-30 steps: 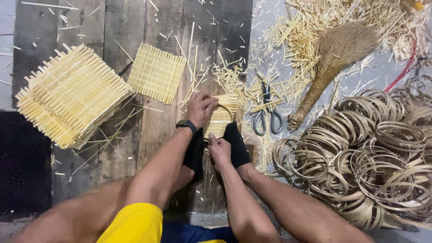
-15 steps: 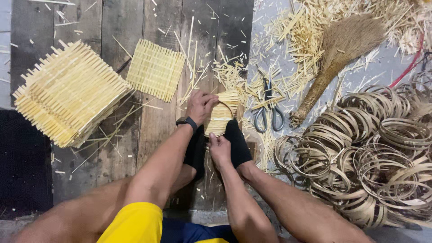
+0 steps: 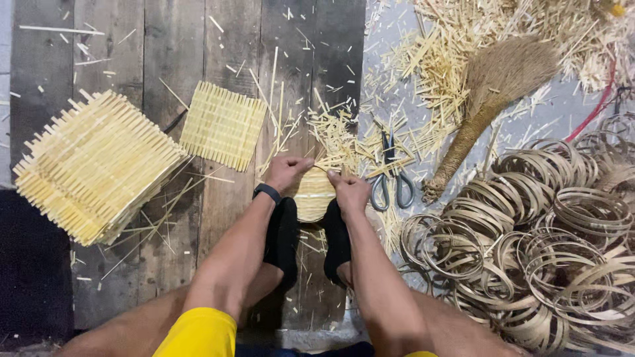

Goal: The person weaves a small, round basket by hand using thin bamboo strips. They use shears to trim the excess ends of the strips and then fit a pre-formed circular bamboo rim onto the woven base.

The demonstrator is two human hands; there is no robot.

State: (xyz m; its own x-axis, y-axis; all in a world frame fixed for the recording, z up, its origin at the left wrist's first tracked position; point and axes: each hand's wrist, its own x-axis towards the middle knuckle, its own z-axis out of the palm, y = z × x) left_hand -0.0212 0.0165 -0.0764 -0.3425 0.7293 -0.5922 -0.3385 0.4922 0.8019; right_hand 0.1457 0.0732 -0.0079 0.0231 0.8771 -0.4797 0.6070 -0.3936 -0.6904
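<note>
A small woven bamboo mat [image 3: 313, 196] lies on the wooden floor between my two black-socked feet. My left hand [image 3: 286, 171], with a black watch on the wrist, pinches a thin bamboo strip [image 3: 320, 165] at the mat's top edge. My right hand [image 3: 349, 190] grips the same edge from the right side. Both hands touch the mat and are close together.
A stack of woven square mats [image 3: 92, 165] sits at the left, one single mat [image 3: 223, 125] beside it. Scissors [image 3: 390, 178] lie right of my hands. A straw hand broom [image 3: 493, 99], loose bamboo slivers [image 3: 456, 53] and a heap of bamboo hoops [image 3: 549, 238] fill the right.
My right hand has moved up from the mat's lower edge to its top edge beside my left hand. The view has shifted slightly.
</note>
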